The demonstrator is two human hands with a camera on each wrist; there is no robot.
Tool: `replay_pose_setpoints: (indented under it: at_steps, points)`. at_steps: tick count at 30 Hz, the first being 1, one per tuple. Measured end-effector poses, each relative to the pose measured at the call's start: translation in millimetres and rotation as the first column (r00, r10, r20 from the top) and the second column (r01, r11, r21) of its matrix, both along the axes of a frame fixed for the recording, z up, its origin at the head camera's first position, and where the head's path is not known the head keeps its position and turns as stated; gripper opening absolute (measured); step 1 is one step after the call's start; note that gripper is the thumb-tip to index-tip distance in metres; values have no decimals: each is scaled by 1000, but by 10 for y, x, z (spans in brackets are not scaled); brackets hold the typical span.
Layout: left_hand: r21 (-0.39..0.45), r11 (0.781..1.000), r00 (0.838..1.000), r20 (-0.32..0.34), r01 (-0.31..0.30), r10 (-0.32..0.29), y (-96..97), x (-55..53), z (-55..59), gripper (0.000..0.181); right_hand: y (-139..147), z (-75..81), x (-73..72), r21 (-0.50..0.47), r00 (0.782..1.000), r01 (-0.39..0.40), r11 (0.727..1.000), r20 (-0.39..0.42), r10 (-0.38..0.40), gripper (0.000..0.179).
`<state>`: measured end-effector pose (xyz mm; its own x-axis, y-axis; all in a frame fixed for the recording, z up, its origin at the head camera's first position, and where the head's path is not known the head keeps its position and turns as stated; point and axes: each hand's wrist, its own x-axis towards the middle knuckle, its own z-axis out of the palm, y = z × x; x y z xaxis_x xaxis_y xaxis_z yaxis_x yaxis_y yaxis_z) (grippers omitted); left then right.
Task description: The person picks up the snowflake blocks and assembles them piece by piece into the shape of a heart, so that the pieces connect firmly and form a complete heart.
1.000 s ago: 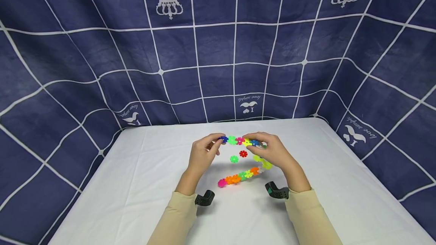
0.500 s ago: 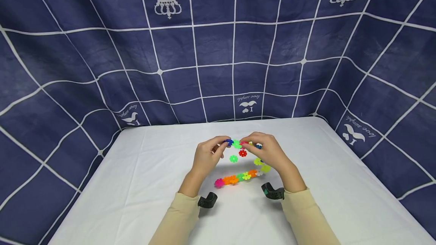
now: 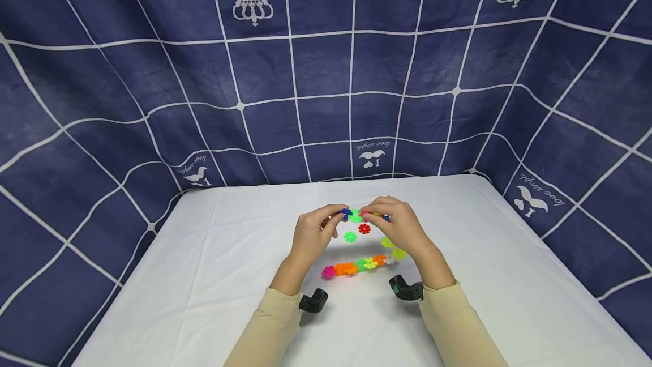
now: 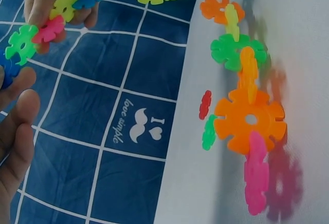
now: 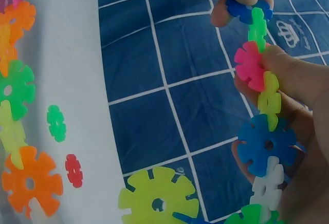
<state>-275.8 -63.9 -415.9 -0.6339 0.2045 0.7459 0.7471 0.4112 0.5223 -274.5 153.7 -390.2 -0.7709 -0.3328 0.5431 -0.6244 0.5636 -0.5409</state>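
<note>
Slotted flower-shaped plastic discs form a long colourful chain (image 3: 351, 268) that curves from the table up into both hands. Between thumb and finger, my left hand (image 3: 312, 235) pinches the dark blue disc (image 5: 239, 11) at the raised end. A green disc (image 5: 258, 29) meets its edge; how deeply they interlock is hard to tell. My right hand (image 3: 399, 228) pinches the pink disc (image 5: 250, 66) beside the green one. Yellow (image 5: 270, 100), blue (image 5: 267, 144) and white (image 5: 266, 183) discs continue the chain below, alongside the right fingers.
A loose red disc (image 3: 364, 229) and a loose green disc (image 3: 350, 237) lie on the white-covered table (image 3: 219, 276). The chain's lower part ends in a pink disc (image 4: 256, 175) near the table's middle. Dark blue checked cloth (image 3: 326, 72) hangs behind.
My right hand has shifted its grip along the chain from around the yellow disc to the pink one. The left hand has moved right with the dark blue disc, so the hands are closer.
</note>
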Motion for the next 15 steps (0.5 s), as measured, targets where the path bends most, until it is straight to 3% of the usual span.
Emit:
replay_pose_setpoints:
  at_steps: [6, 15]
  points:
    - [8, 1000, 999, 30, -20, 20, 11, -1, 2, 17, -4, 12, 26, 54, 996, 38, 998, 79, -42, 29]
    - [-10, 1000, 998, 54, -21, 21, 18, -13, -49, 23, -11, 4, 25, 65, 992, 46, 997, 111, -53, 36]
